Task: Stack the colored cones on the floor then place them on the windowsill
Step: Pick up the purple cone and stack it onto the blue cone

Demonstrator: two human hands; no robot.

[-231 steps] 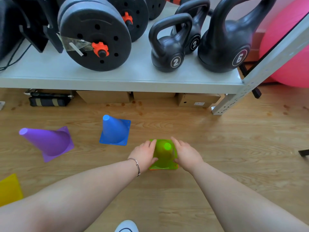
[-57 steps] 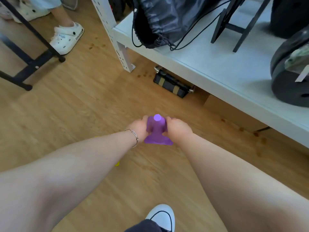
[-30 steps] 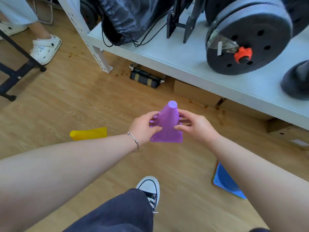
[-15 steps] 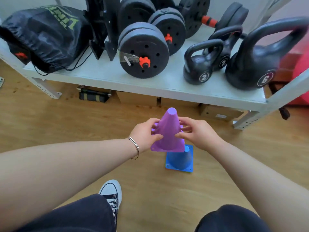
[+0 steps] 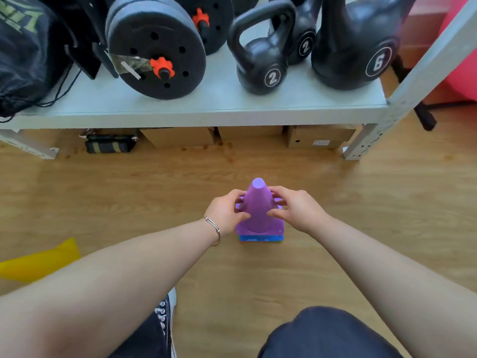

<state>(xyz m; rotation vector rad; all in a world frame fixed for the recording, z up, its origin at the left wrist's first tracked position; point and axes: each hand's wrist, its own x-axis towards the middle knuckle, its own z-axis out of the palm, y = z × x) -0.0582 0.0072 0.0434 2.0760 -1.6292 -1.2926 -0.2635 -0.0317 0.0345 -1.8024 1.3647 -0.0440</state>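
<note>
While both hands grip it, left hand (image 5: 225, 212) and right hand (image 5: 296, 209) with fingers closed around its sides, the purple cone (image 5: 258, 210) sits upright over the blue cone (image 5: 260, 238) on the floor (image 5: 374, 202).

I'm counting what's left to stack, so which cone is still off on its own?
The yellow cone, at the left edge of the floor. The purple cone is held by both hands over the blue cone.
</note>
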